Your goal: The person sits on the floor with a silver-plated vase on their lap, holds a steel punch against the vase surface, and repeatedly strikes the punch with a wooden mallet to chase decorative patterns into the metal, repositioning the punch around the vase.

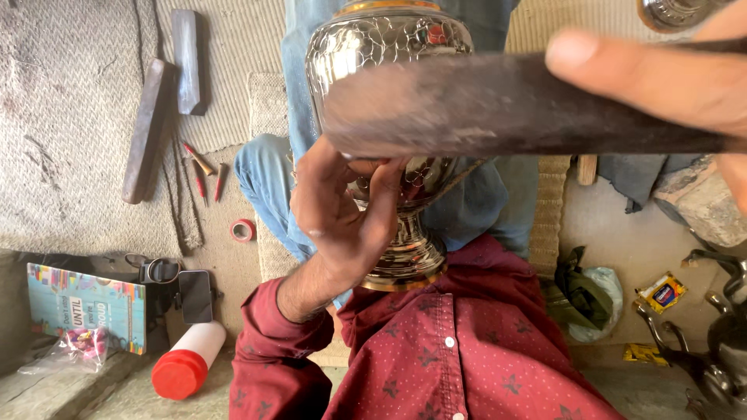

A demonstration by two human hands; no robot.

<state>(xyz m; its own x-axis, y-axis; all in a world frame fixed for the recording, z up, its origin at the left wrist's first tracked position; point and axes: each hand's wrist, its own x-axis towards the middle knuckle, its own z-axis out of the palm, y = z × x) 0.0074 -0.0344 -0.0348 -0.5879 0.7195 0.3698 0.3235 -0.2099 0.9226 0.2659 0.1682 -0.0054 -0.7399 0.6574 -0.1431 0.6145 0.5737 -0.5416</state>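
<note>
Two bare hands work a shiny embossed silver metal vase (389,47) lying across the person's lap. Left hand (342,210), fingers curled, cups its narrow neck above the gold-edged foot. Right hand (661,78) closes around a dark worn iron bar (498,109) crossing the vase. A red-capped white bottle (189,359) lies on the floor.

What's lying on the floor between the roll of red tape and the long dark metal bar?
In the head view, thin red-handled tools lie on the mat between the red tape roll and the long dark metal bar.
</note>
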